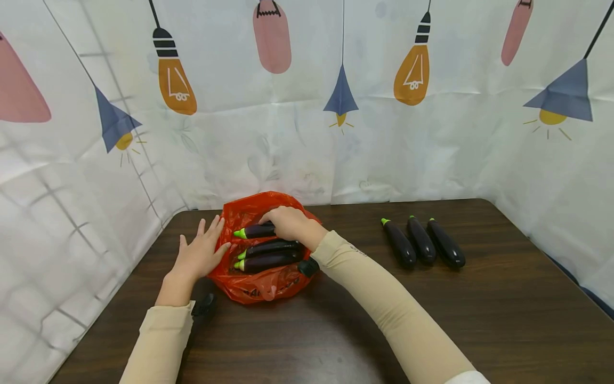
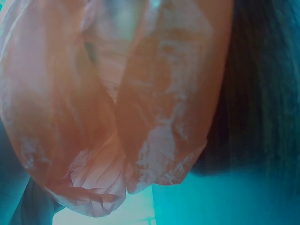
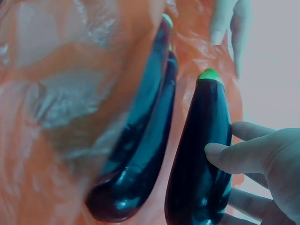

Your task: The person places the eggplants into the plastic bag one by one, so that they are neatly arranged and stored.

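A red plastic bag (image 1: 283, 284) lies spread on the table at left of centre, its mouth wide. Two dark purple eggplants (image 1: 272, 260) with green tips lie side by side in it. My right hand (image 1: 289, 223) grips a third eggplant (image 3: 197, 154) at the bag's far side, thumb on top and fingers along its flank in the right wrist view. With fingers spread and straight, my left hand (image 1: 199, 256) touches the left edge of the bag. The left wrist view is mostly filled by the bag's thin plastic (image 2: 168, 93).
Three more eggplants (image 1: 423, 242) lie in a row on the right part of the brown wooden table (image 1: 364, 330), green tips pointing away. A white curtain (image 1: 307, 138) printed with lamps and bulbs hangs right behind the table's far edge and along both sides.
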`<action>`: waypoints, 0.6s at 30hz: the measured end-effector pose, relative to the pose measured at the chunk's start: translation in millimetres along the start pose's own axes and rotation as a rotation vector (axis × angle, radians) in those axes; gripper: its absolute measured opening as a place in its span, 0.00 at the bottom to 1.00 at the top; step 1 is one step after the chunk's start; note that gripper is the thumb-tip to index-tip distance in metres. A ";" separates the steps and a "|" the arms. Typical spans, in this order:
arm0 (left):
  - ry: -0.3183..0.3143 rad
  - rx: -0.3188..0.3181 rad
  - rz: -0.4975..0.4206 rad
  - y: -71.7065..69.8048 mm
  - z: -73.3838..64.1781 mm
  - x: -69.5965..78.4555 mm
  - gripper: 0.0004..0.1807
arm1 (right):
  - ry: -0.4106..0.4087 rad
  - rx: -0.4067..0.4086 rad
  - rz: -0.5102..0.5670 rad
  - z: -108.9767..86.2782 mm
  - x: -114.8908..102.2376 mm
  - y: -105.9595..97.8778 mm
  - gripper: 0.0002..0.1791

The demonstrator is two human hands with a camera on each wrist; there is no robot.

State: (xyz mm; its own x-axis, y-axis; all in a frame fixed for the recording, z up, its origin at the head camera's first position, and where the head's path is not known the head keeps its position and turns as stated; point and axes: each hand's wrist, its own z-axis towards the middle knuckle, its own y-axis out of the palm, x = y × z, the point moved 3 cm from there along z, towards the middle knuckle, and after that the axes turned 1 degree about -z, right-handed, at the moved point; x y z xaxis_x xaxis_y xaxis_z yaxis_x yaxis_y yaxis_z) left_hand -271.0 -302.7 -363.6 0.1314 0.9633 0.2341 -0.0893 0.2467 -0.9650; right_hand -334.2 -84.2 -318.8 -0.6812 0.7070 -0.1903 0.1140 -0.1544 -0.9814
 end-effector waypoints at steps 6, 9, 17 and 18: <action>-0.002 -0.002 -0.002 0.2 -0.6 -1.0 0.42 | 0.014 -0.001 0.005 5.2 1.9 7.4 0.27; 0.002 -0.005 -0.004 0.2 -0.7 -0.7 0.42 | 0.017 0.004 0.001 7.7 2.6 10.1 0.27; 0.003 -0.015 -0.005 -0.2 -0.6 -0.4 0.43 | 0.044 -0.016 0.003 14.4 5.5 16.8 0.28; 0.003 -0.015 -0.004 -0.2 -0.3 0.0 0.43 | 0.046 -0.019 0.008 14.8 6.3 17.7 0.28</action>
State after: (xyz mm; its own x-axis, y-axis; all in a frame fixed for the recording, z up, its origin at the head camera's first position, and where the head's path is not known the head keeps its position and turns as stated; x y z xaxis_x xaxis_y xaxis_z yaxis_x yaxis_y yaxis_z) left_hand -270.7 -302.8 -363.5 0.1349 0.9620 0.2375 -0.0741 0.2488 -0.9657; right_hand -347.3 -92.7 -337.0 -0.6460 0.7370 -0.1990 0.1333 -0.1478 -0.9800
